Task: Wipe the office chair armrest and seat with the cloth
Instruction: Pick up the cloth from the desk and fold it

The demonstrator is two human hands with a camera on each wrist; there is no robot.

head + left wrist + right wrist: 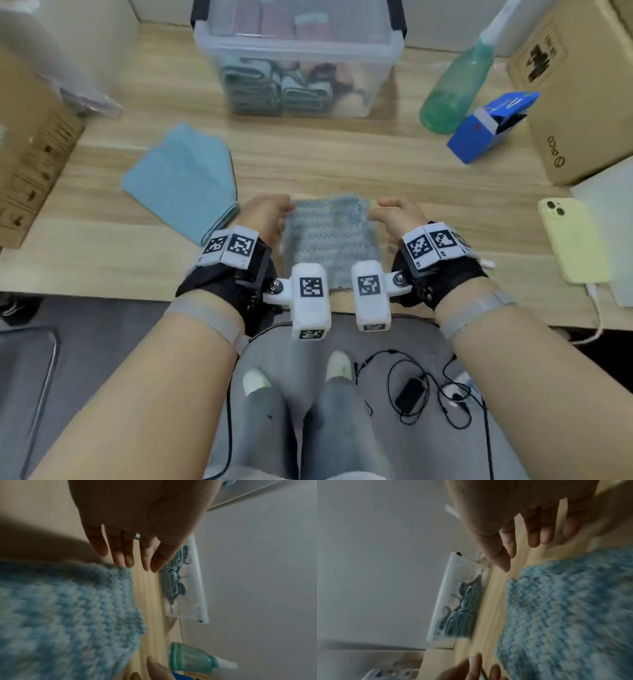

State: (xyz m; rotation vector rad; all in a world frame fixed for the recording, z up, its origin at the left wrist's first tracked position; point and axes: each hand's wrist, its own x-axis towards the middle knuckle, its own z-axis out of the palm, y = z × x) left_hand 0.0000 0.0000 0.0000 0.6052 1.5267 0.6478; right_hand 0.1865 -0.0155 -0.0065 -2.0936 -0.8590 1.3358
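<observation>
A blue-grey knitted cloth (329, 236) lies flat on the wooden desk (342, 164), near its front edge. My left hand (270, 214) is at the cloth's left edge and my right hand (394, 214) at its right edge. In the left wrist view the fingers (126, 555) are straight and their tips reach the corner of the cloth (68, 608). In the right wrist view the fingers (534, 534) are straight and spread, just off the cloth (573, 608). Neither hand grips anything. No office chair shows plainly.
A second light-blue cloth (181, 181) lies at the left. Behind stand a clear bin (294, 58) of folded cloths, a green spray bottle (455, 89), a blue box (486, 126) and a cardboard box (582, 92). A yellow phone (572, 240) charges at the right.
</observation>
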